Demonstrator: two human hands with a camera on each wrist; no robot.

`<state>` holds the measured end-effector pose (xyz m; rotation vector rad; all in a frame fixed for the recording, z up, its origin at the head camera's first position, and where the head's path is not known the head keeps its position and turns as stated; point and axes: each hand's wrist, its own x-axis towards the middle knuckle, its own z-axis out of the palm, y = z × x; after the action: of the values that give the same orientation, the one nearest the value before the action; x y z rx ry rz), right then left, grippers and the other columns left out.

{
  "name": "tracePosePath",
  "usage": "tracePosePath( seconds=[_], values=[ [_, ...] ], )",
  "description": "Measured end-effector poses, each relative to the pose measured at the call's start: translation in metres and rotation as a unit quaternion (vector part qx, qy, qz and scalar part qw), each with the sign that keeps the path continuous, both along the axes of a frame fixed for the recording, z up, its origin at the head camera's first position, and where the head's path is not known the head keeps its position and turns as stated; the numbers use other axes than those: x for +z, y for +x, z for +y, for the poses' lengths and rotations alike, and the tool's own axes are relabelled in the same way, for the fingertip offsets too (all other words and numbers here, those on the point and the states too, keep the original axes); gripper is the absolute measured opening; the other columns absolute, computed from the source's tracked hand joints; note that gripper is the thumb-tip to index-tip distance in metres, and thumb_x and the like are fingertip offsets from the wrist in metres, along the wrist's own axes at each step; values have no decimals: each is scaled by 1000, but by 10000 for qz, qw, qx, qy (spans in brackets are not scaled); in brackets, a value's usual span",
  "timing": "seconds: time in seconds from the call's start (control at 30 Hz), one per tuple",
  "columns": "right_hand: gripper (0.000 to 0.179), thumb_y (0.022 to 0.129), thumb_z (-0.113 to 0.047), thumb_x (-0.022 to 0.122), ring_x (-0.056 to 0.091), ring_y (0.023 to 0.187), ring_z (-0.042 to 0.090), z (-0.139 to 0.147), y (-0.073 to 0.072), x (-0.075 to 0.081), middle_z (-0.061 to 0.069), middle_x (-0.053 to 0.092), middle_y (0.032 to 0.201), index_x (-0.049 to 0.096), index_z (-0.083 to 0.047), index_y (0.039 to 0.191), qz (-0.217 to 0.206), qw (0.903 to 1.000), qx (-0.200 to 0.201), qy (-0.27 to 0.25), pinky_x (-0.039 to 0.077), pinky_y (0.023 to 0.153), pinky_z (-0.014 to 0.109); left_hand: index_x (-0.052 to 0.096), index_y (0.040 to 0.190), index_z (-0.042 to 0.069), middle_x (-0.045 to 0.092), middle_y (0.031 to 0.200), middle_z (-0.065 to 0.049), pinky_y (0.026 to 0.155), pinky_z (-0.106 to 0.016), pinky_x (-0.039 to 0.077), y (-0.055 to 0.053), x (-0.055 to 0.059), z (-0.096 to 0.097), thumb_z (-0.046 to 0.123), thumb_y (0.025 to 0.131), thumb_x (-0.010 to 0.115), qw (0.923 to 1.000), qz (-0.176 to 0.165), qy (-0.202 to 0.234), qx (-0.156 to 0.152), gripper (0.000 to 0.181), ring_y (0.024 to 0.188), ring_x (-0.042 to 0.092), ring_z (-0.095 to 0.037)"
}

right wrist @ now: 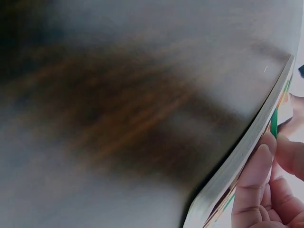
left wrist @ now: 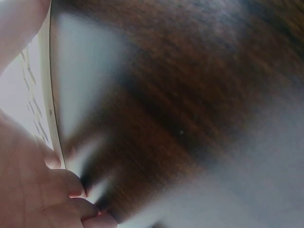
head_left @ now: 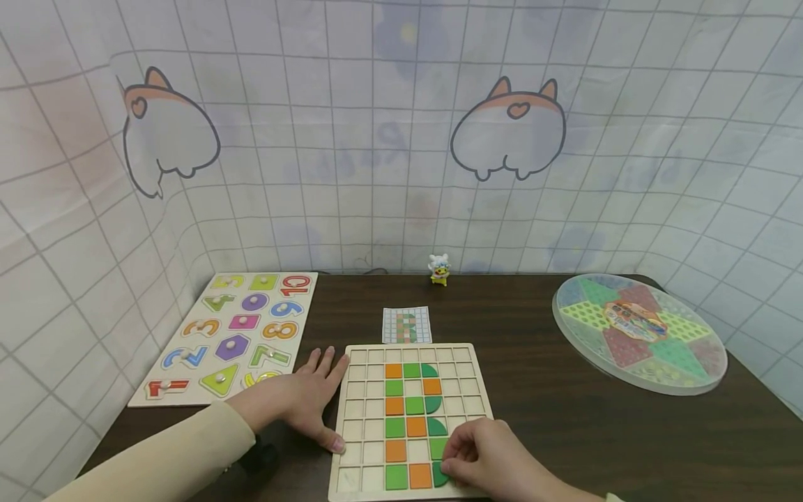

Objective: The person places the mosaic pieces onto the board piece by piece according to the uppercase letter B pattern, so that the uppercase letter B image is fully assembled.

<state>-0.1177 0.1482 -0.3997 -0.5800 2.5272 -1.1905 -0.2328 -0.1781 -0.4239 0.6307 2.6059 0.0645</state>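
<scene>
A wooden grid board [head_left: 357, 390] lies on the table with green and orange square tiles and dark green rounded ones set in its cells. At its near edge, my right hand [head_left: 492, 457] pinches a dark green rounded tile [head_left: 439, 475] between thumb and forefinger, over the bottom row. In the right wrist view the tile [right wrist: 274, 122] stands on edge, tilted up at the fingertips. My left hand [head_left: 307, 401] rests with fingers spread along the board's left side, its thumb on the rim. A small printed pattern card [head_left: 406, 325] lies just beyond the far edge.
Left of the board lies a number-and-shape knob puzzle [head_left: 241, 324], partly behind my left arm. A round Chinese checkers board [head_left: 640, 331] sits at the right. Near the back wall stands a small figurine [head_left: 439, 270]. Grid-patterned cloth surrounds the dark wooden table [head_left: 521, 348].
</scene>
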Motion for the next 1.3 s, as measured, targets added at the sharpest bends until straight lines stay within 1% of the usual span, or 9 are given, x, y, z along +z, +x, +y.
tracePosePath(
  seconds=[0.17,0.33,0.63,0.8,0.97,1.17,1.3],
  values=[
    [14,88,-15,79,49,60,-2,0,0,0,-9,61,67,72,-15,76,11,9999,103,111,42,56,20,6,165,12,1,172,-22,125,-62,16,2,3,1,98,50,65,10000,-22,16,16,156,158,-1,-48],
    [14,88,-14,79,48,60,-2,-1,-1,0,-10,61,65,72,-14,76,4,9998,167,117,40,55,20,6,165,11,1,172,-22,125,-62,16,3,4,2,97,51,67,10000,-37,35,30,155,158,-1,-48],
    [14,89,-11,79,46,62,-4,0,-1,-1,-11,61,67,72,-12,77,162,9993,330,113,41,55,20,6,165,12,1,172,-22,125,-62,16,3,5,2,97,50,67,10000,-25,57,50,155,158,-1,-48],
    [14,89,-11,79,46,62,-4,-1,-1,-1,-11,61,67,72,-13,77,192,9991,333,191,41,55,20,5,166,13,1,172,-21,125,-61,16,2,3,2,99,49,64,10000,-14,3,34,157,158,-1,-47],
    [14,89,-9,78,47,62,-3,-2,-1,1,-12,61,68,72,-14,77,58,9990,291,325,41,56,19,5,166,13,1,172,-21,125,-61,16,1,2,2,99,48,64,10000,6,-44,27,157,158,0,-47],
    [8,88,-7,79,51,64,-1,0,-2,2,-8,68,72,75,-11,81,-151,9988,386,274,45,58,20,7,165,12,3,172,-22,125,-62,17,4,5,2,96,50,67,10000,-20,27,37,154,158,1,-48],
    [7,86,-6,80,55,64,-2,1,-2,3,-7,69,74,76,-10,83,-232,9986,429,214,48,59,19,8,165,11,3,172,-23,124,-63,17,5,7,3,95,52,69,10000,-8,60,51,153,157,1,-49]
  ],
)
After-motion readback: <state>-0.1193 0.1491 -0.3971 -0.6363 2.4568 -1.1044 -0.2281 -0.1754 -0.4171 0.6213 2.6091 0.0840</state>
